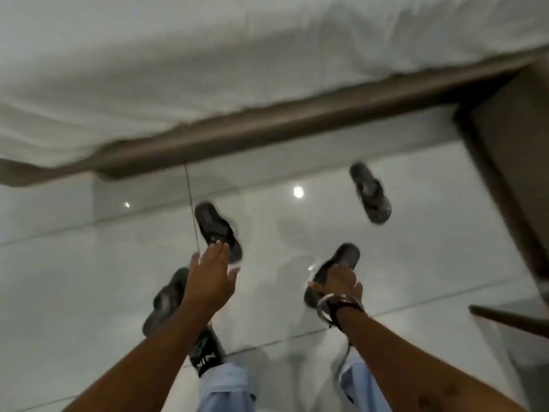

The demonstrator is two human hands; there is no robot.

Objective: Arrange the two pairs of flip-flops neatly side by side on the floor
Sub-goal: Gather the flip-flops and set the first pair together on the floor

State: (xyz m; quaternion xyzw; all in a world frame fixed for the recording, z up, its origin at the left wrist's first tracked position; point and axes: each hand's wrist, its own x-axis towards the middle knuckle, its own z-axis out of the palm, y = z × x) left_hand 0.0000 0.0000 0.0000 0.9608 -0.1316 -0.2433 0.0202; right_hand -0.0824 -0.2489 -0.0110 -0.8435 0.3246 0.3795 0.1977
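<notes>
Several dark flip-flops lie scattered on the glossy pale tile floor. One flip-flop [370,193] lies far right near the bed frame. Another flip-flop [215,226] lies mid-floor, angled, just beyond my left hand [212,279], which hovers over it with fingers spread and holds nothing. A third flip-flop [165,300] lies to the lower left, partly hidden by my left forearm. My right hand [341,282], with bracelets on the wrist, is closed on the fourth flip-flop [341,260]. The picture is motion-blurred.
A bed with white sheets [208,69] and a brown wooden frame [267,129] crosses the top. A brown post [511,159] runs down the right side. My foot in a black slide sandal [206,350] and light blue trouser legs show at the bottom.
</notes>
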